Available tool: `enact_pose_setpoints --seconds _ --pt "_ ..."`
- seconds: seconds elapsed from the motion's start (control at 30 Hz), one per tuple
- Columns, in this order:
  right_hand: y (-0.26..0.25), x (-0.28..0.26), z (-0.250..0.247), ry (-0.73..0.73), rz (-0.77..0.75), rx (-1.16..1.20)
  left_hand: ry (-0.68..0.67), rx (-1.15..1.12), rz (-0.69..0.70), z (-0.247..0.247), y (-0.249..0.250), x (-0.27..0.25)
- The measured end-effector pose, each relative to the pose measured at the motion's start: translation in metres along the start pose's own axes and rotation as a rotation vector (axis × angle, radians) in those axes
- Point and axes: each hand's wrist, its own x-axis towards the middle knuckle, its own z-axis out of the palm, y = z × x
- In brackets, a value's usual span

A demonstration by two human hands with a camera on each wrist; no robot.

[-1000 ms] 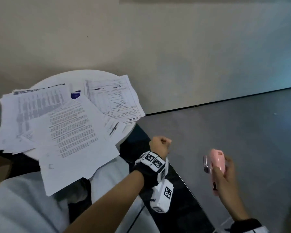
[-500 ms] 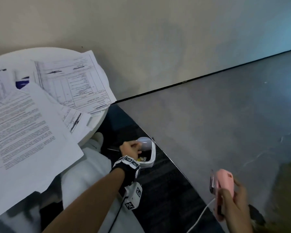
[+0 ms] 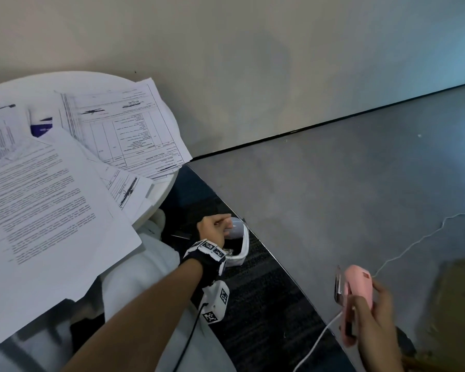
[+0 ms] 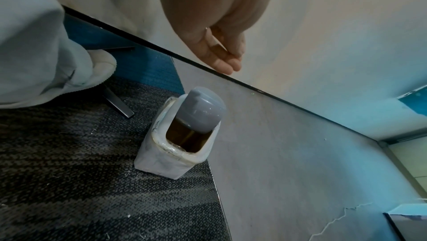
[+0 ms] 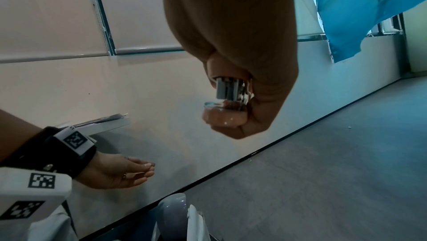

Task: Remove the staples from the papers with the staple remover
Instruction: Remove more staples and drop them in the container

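Low at right, right hand (image 3: pixel 373 315) grasping pink staple remover (image 3: pixel 356 291) with metal jaws, left hand (image 3: pixel 212 229) relaxed, released

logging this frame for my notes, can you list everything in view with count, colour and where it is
papers: several loose white printed sheets, spread over the table, some overhanging its edge
table: one, white, round, upper left by the wall
bin: one small, white with a grey swing lid, on the floor where the dark carpet meets the grey floor, below the left hand
staple remover: one, pink with metal jaws, held in the right hand
cable: one, white, thin, trailing across the grey floor on the right
cardboard box: one, brown, lower right on the floor
left hand: over the bin, fingers loosely extended, holding nothing that I can see
right hand: lower right, gripping the staple remover
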Motion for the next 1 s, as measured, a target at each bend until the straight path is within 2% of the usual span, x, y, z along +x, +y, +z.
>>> enact_pose_setpoints --seconds 0.2,0.3,0.4,0.47,0.57,0.6,0.63,0.7,0.77,0.8,0.87,1.0 --pt "-0.019 -0.003 0.006 -0.010 -0.015 0.061 0.004 0.030 0.078 -0.009 0.027 -0.002" --pt "-0.044 -0.007 0.026 -0.066 -0.037 0.104 -0.033 -0.006 0.177 -0.023 0.072 -0.012" --pt "-0.079 -0.010 0.057 -0.225 -0.091 0.030 -0.080 -0.081 0.313 -0.053 0.132 -0.031" --pt "-0.108 -0.014 0.086 -0.317 -0.181 -0.006 -0.016 -0.074 0.436 -0.091 0.165 -0.043" --pt "-0.158 -0.035 0.143 -0.453 -0.363 -0.011 0.270 0.185 0.594 -0.170 0.182 -0.056" --pt "-0.174 -0.045 0.163 -0.511 -0.411 -0.011 0.395 0.324 0.581 -0.199 0.177 -0.059" --pt "-0.188 -0.056 0.184 -0.574 -0.452 -0.006 0.513 0.439 0.500 -0.226 0.168 -0.060" --pt "-0.208 -0.077 0.228 -0.685 -0.513 -0.011 0.693 0.533 0.178 -0.276 0.146 -0.065" --pt "-0.222 -0.095 0.269 -0.766 -0.555 -0.075 0.779 0.481 -0.147 -0.312 0.126 -0.078" --pt "-0.227 -0.104 0.288 -0.797 -0.572 -0.125 0.795 0.459 -0.245 -0.325 0.117 -0.085" --pt "-0.231 -0.117 0.318 -0.828 -0.578 -0.224 0.769 0.427 -0.320 -0.339 0.102 -0.100" --pt "-0.219 -0.122 0.364 -0.762 -0.533 -0.391 0.658 0.221 -0.221 -0.337 0.081 -0.113"
